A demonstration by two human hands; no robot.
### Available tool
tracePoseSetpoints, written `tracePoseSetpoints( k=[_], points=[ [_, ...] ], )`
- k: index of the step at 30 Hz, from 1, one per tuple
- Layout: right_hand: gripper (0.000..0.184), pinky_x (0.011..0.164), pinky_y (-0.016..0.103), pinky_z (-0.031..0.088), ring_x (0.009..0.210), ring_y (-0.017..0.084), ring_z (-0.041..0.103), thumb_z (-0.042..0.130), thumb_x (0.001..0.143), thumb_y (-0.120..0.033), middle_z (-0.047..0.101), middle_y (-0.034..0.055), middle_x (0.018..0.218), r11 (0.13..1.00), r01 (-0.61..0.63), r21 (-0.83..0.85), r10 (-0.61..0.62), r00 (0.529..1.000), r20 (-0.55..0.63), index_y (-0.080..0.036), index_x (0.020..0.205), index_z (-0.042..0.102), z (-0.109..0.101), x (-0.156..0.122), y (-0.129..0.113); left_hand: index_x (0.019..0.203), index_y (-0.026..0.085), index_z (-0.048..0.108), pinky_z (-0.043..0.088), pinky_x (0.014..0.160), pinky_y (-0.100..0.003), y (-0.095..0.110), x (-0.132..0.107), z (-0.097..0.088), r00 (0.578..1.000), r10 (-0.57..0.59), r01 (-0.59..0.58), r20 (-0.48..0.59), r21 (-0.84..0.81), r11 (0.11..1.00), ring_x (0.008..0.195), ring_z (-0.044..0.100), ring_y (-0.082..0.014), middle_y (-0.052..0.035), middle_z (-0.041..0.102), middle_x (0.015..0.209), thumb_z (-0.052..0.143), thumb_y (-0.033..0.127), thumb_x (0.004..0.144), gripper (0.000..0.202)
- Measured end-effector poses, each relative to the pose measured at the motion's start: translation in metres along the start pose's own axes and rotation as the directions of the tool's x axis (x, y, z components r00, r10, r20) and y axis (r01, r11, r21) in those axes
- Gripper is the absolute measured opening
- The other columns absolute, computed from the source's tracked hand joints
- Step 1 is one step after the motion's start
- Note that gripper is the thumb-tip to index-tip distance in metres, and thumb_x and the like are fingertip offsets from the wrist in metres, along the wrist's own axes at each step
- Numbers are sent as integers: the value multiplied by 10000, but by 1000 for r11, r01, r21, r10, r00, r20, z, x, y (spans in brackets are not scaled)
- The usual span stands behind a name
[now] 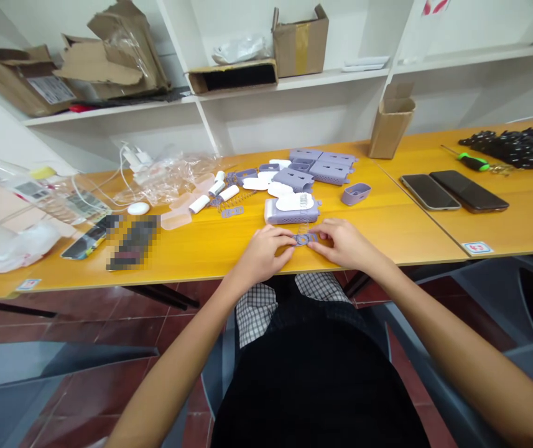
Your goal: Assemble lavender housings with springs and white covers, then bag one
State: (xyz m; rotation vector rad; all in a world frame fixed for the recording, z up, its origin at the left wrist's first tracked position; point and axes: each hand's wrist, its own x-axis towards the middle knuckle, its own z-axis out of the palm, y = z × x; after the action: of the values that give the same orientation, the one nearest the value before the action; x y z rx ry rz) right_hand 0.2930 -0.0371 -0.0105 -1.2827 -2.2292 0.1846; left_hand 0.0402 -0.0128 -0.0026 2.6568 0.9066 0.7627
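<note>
Close to the table's front edge, my left hand (268, 250) pinches one end of a small flat purple plate (302, 239). The fingers of my right hand (342, 242) are closed on its other end. A thin coil spring (303, 225) seems to rise from the plate's middle. Just behind lies a purple perforated housing (289, 214) with a white oval piece (295, 201) on top. A similar flat purple plate (232, 212) and loose springs (238, 200) lie to the left. An open purple cap (356, 193) sits to the right.
Several purple housings (331, 171) and white cylinders (199, 204) lie behind my hands. Clear plastic bags (173, 171) spread at the left. Two phones (469, 191), a green-handled screwdriver (474, 162) and a cardboard box (391, 127) are on the right. Shelves with boxes (301, 43) stand behind.
</note>
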Motion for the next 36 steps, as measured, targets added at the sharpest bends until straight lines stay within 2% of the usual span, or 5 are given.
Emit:
tracePoseSetpoints(
  k=[18, 25, 29, 32, 36],
  points=[
    [175, 720, 341, 391, 736, 201, 576, 672, 993, -349, 660, 26, 773, 999, -20, 31, 19, 999, 26, -192, 960, 742, 0, 1, -1, 1119, 221, 793, 554, 1028, -501, 6, 1, 1, 1000, 15, -16, 26, 60, 998, 1108, 664, -265, -81, 749, 1204, 616, 225, 989, 220],
    [271, 716, 360, 432, 720, 213, 591, 647, 994, -400, 672, 39, 779, 1000, -14, 16, 14, 1000, 4, -177, 1090, 766, 3, 0, 0, 1173, 210, 756, 534, 1096, -499, 7, -2, 1, 999, -52, 51, 5, 54, 997, 1181, 675, -267, -85, 758, 1236, 652, 240, 969, 230],
    [506, 796, 398, 527, 823, 247, 660, 624, 983, -455, 734, 90, 949, 996, -60, 59, 62, 998, -32, -141, 1377, 664, -3, -6, 2, 1240, 186, 732, 535, 1084, -519, 6, -3, -5, 997, -67, 62, 38, 124, 990, 1231, 669, -294, -109, 753, 1281, 626, 285, 995, 285],
    [569, 980, 503, 530, 1087, 340, 673, 508, 1019, -481, 751, 182, 1168, 986, -147, -75, 142, 987, -76, -105, 1425, 637, -8, -13, 6, 1225, 181, 735, 543, 1067, -518, -2, -5, -14, 995, -88, 79, 47, 163, 983, 1205, 688, -295, -113, 766, 1259, 576, 322, 1032, 287],
    [752, 1210, 640, 351, 1524, 441, 406, 350, 1041, -581, 503, 233, 1630, 911, -250, -328, 276, 961, 35, -70, 1569, 503, -6, -16, 10, 1135, 179, 758, 549, 1056, -490, -19, -10, -22, 992, -129, 127, -5, 195, 973, 1141, 709, -275, -105, 782, 1195, 512, 304, 1058, 286]
  ],
)
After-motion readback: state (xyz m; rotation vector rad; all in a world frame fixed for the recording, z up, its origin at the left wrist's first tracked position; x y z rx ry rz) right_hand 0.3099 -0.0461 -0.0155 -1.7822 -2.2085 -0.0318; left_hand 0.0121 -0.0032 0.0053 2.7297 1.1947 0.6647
